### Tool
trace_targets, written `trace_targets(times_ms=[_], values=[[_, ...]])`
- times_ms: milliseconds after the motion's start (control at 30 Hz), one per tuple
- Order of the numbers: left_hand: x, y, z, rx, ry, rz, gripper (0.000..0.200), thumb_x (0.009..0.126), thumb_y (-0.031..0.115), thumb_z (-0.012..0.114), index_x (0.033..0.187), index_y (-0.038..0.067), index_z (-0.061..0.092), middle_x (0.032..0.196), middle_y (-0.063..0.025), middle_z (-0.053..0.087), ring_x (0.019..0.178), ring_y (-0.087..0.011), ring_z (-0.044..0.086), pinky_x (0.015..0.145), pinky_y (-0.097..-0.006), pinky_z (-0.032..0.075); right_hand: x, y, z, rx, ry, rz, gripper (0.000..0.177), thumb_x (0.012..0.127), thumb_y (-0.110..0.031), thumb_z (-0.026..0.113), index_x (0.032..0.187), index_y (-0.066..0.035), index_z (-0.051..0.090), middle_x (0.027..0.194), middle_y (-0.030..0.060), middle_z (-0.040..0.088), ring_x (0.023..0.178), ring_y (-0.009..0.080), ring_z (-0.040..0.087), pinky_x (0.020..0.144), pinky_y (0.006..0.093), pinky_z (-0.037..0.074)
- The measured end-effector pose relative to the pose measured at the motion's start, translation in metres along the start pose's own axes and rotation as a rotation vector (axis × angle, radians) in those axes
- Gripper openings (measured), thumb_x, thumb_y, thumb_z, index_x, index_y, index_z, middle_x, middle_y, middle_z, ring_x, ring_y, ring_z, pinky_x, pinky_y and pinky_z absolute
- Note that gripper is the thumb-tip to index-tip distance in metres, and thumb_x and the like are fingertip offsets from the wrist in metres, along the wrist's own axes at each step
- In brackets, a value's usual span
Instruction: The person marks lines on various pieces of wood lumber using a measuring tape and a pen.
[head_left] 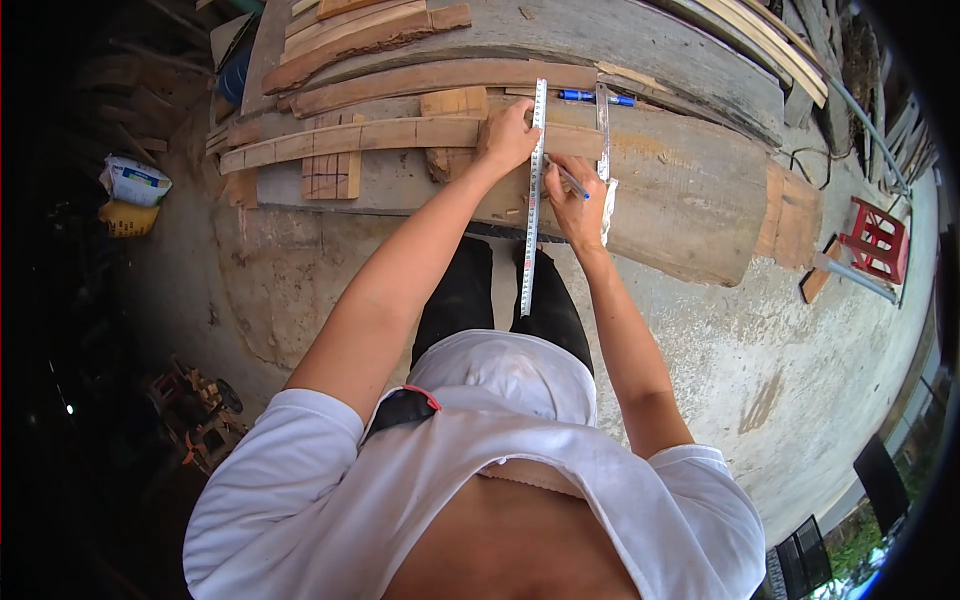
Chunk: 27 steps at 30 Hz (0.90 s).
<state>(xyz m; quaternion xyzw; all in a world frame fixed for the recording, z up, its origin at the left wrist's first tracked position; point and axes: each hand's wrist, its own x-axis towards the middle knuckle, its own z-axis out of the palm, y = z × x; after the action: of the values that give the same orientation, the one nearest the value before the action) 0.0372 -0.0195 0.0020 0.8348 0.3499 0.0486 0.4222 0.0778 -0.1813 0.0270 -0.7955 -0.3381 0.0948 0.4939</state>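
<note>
A long narrow wooden strip [400,133] with pencil-like cross marks lies over small wood blocks on a wide plank [680,200]. Across the strip runs a white measuring ruler [535,200], its lower end reaching over my legs. My left hand [508,135] presses at the ruler's left side on the strip, fingers closed together around its edge. To the right of the ruler, my right hand [578,200] grips a blue pen [572,181], pointing up and left toward the ruler. Just beyond, a metal square [603,125] and a blue marker [580,96] lie on the wood.
Rough boards [370,40] are stacked at the back left. A marked block [332,160] supports the strip's left part. On the floor stand a red stool [877,240] at the right and white and yellow sacks [135,183] at the left.
</note>
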Motion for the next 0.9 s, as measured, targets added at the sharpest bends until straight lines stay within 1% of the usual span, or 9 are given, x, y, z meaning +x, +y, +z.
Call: trace_targets(times_ms=[100, 167, 267, 400, 467, 567, 667, 767, 900], values=[[0.000, 0.002, 0.002, -0.021, -0.002, -0.004, 0.041, 0.083, 0.007, 0.069, 0.123, 0.004, 0.059, 0.064, -0.0086, 0.066, 0.054, -0.0200, 0.067, 0.053, -0.0355, 0.053, 0.002, -0.003, -0.004, -0.006, -0.023, 0.045, 0.017, 0.088, -0.010, 0.064, 0.099, 0.000, 0.071, 0.087, 0.0172, 0.070, 0.078, 0.0320, 0.069, 0.071, 0.0360, 0.053], [-0.002, 0.003, 0.000, 0.003, 0.005, -0.017, 0.041, 0.083, 0.008, 0.069, 0.123, 0.004, 0.059, 0.064, -0.0087, 0.066, 0.053, -0.0198, 0.067, 0.053, -0.0355, 0.053, 0.012, -0.006, 0.000, 0.066, 0.070, 0.080, 0.017, 0.088, -0.011, 0.064, 0.099, 0.000, 0.071, 0.088, 0.0175, 0.070, 0.078, 0.0320, 0.069, 0.072, 0.0364, 0.053], [-0.001, 0.002, 0.000, 0.013, 0.001, 0.017, 0.041, 0.083, 0.008, 0.069, 0.122, 0.004, 0.059, 0.063, -0.0084, 0.066, 0.053, -0.0196, 0.067, 0.054, -0.0349, 0.052, 0.031, -0.005, 0.006, 0.081, 0.099, 0.024, 0.018, 0.089, -0.013, 0.063, 0.099, 0.000, 0.071, 0.088, 0.0178, 0.070, 0.078, 0.0315, 0.069, 0.072, 0.0366, 0.053], [-0.002, 0.006, -0.004, 0.016, -0.018, -0.018, 0.041, 0.083, 0.008, 0.070, 0.122, 0.004, 0.059, 0.063, -0.0082, 0.067, 0.053, -0.0194, 0.067, 0.054, -0.0345, 0.052, 0.031, -0.001, 0.012, 0.032, 0.045, 0.042, 0.020, 0.090, -0.015, 0.063, 0.100, 0.000, 0.071, 0.090, 0.0182, 0.070, 0.080, 0.0315, 0.070, 0.073, 0.0364, 0.054], [-0.001, 0.002, 0.000, 0.018, 0.001, 0.006, 0.041, 0.083, 0.008, 0.069, 0.122, 0.004, 0.059, 0.062, -0.0075, 0.066, 0.053, -0.0194, 0.067, 0.054, -0.0350, 0.052, 0.021, -0.005, 0.008, 0.010, 0.018, 0.107, 0.021, 0.090, -0.015, 0.063, 0.101, 0.001, 0.071, 0.090, 0.0178, 0.071, 0.082, 0.0306, 0.070, 0.074, 0.0359, 0.054], [-0.003, 0.007, -0.002, -0.019, -0.005, -0.008, 0.040, 0.083, 0.008, 0.069, 0.121, 0.004, 0.059, 0.061, -0.0069, 0.065, 0.053, -0.0194, 0.067, 0.053, -0.0351, 0.052, 0.014, -0.005, 0.007, 0.066, 0.068, 0.101, 0.021, 0.090, -0.015, 0.063, 0.101, 0.001, 0.071, 0.090, 0.0175, 0.072, 0.083, 0.0294, 0.071, 0.075, 0.0351, 0.054], [-0.002, 0.004, -0.001, -0.042, -0.007, -0.008, 0.038, 0.083, 0.008, 0.068, 0.120, 0.004, 0.059, 0.061, -0.0069, 0.064, 0.052, -0.0196, 0.066, 0.053, -0.0353, 0.051, 0.025, -0.002, 0.009, 0.082, 0.122, 0.102, 0.020, 0.090, -0.014, 0.064, 0.101, 0.001, 0.071, 0.090, 0.0173, 0.072, 0.083, 0.0282, 0.071, 0.075, 0.0345, 0.054], [-0.001, 0.004, -0.001, -0.033, -0.016, -0.003, 0.038, 0.084, 0.008, 0.068, 0.120, 0.004, 0.059, 0.061, -0.0074, 0.064, 0.052, -0.0197, 0.066, 0.053, -0.0352, 0.051, 0.033, 0.000, 0.011, 0.065, 0.055, 0.142, 0.020, 0.090, -0.014, 0.063, 0.102, 0.001, 0.072, 0.090, 0.0178, 0.072, 0.084, 0.0286, 0.071, 0.075, 0.0344, 0.054], [-0.001, 0.002, 0.000, -0.040, -0.011, -0.010, 0.038, 0.084, 0.008, 0.068, 0.120, 0.004, 0.059, 0.061, -0.0075, 0.064, 0.052, -0.0197, 0.066, 0.054, -0.0354, 0.052, 0.026, 0.001, 0.011, 0.059, 0.071, 0.044, 0.020, 0.090, -0.014, 0.063, 0.101, 0.001, 0.071, 0.090, 0.0181, 0.071, 0.083, 0.0293, 0.071, 0.075, 0.0346, 0.054]])
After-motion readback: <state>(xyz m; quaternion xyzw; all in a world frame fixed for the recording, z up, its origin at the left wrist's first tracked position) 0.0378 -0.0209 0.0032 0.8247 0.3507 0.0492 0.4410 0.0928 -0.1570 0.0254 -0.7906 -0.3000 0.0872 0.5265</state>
